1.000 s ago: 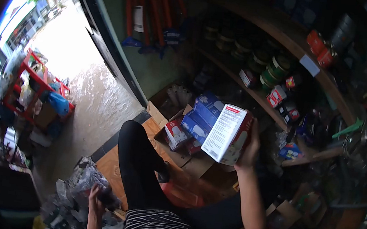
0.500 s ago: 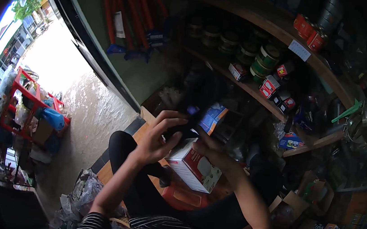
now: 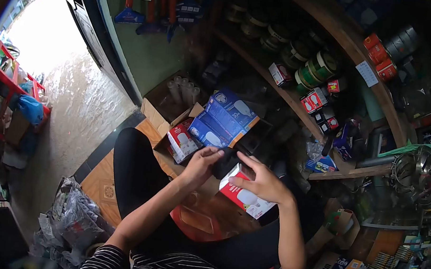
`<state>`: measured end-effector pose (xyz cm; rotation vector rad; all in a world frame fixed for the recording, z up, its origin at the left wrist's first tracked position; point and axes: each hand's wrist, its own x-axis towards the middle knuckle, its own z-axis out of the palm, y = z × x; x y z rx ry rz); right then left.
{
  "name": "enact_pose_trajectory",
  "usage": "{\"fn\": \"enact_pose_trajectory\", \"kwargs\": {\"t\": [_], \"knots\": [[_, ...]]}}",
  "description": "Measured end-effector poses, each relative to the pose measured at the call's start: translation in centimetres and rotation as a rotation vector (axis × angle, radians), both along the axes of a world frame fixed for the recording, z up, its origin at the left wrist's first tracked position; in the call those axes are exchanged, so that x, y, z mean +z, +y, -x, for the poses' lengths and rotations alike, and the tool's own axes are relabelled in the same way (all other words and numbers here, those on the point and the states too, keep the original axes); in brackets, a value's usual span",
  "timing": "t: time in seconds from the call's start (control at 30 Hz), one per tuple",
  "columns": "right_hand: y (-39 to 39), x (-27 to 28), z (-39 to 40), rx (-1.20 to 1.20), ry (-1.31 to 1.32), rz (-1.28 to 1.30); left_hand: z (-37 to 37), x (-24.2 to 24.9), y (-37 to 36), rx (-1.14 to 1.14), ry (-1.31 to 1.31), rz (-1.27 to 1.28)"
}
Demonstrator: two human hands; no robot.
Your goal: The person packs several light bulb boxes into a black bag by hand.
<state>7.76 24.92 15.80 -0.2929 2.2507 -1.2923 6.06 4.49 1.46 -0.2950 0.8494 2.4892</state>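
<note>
Lowered since a second earlier, from shoulder height to lap: red-and-white bulb box (image 3: 244, 195), now clamped under right hand (image 3: 266, 183). Left hand (image 3: 202, 164) closed on dark object (image 3: 226, 162) at box's top end. Box seemingly mid-opening; blue cartons (image 3: 225, 119) stacked just behind, untouched.

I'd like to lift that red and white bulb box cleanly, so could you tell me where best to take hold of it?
Probably across the two long flat sides of the red and white bulb box, coming from above on its right. It lies tilted, its open end toward the left hand, which is at the dark object there. The right hand already rests on top, so a grip there looks steadiest.
</note>
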Motion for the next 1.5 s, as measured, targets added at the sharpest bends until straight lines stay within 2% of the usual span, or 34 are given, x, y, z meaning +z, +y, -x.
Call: {"fn": "enact_pose_trajectory", "kwargs": {"t": [0.1, 0.17, 0.2, 0.27, 0.3, 0.37, 0.43, 0.53, 0.63, 0.67, 0.77, 0.87, 1.0, 1.1, 1.2, 1.27, 1.3, 1.33, 1.43, 1.5], "knots": [[0.8, 2.0, 0.9, -0.037, 0.040, 0.034, 1.4, 2.0, -2.5, 0.154, -0.020, -0.108], [1.1, 2.8, 0.9, -0.060, 0.001, 0.291, 1.5, 3.6, -4.4, 0.281, 0.155, -0.204], [1.1, 3.6, 0.6, -0.041, -0.033, 0.389, 1.0, 6.9, -4.5, 0.314, 0.034, -0.261], [0.9, 5.1, 0.3, 0.032, -0.078, 0.498, 0.7, 4.4, -3.8, 0.266, -0.038, -0.319], [1.2, 4.8, 0.5, 0.133, 0.001, 0.472, 0.3, 2.6, -3.4, 0.250, -0.074, -0.348], [1.2, 4.9, 0.7, 0.173, -0.109, 0.427, 0.3, -2.1, -2.4, 0.231, -0.120, -0.475], [1.7, 4.2, 1.1, 0.148, -0.105, 0.340, 0.9, 1.2, -2.4, 0.364, -0.042, -0.456], [2.3, 4.1, 1.0, 0.070, -0.118, 0.340, 2.6, 2.6, -4.6, 0.205, 0.112, -0.492], [3.3, 4.2, 0.7, 0.023, -0.084, 0.284, 3.3, 2.3, -6.1, 0.146, 0.062, -0.198], [3.3, 4.5, 0.6, 0.028, -0.072, 0.258, 3.2, 2.3, -5.5, 0.170, -0.006, -0.186], [4.0, 4.3, 0.3, 0.041, -0.039, 0.192, 3.0, -0.5, -5.3, -0.084, 0.008, -0.126], [4.1, 4.9, 0.4, -0.024, 0.009, 0.235, 2.1, 1.8, -4.7, -0.072, 0.001, -0.027], [4.7, 5.2, 0.5, -0.133, 0.150, 0.251, 2.0, 4.5, -4.2, -0.015, -0.156, -0.184], [4.6, 5.1, 0.6, -0.185, 0.176, 0.298, 2.1, 0.5, -5.5, -0.183, 0.093, 0.198], [4.8, 5.1, 0.5, -0.314, 0.159, 0.352, 0.4, -0.2, -5.7, -0.173, 0.226, -0.257], [4.7, 5.1, 0.5, -0.414, 0.131, 0.437, 0.5, 0.5, -5.5, -0.221, 0.322, -0.297], [4.7, 4.9, 0.5, -0.418, 0.126, 0.451, 0.7, 1.3, -5.2, -0.239, 0.378, -0.220], [4.6, 4.7, 0.7, -0.422, 0.119, 0.465, 1.0, 2.5, -4.9, -0.254, 0.469, -0.010], [2.7, 3.8, 1.0, -0.458, 0.029, 0.441, 1.8, 6.2, -3.4, -0.255, 0.904, 0.968], [1.5, 2.5, 1.0, -0.443, 0.064, 0.264, 2.0, 7.8, -2.6, -0.217, 1.038, 1.434]]}}
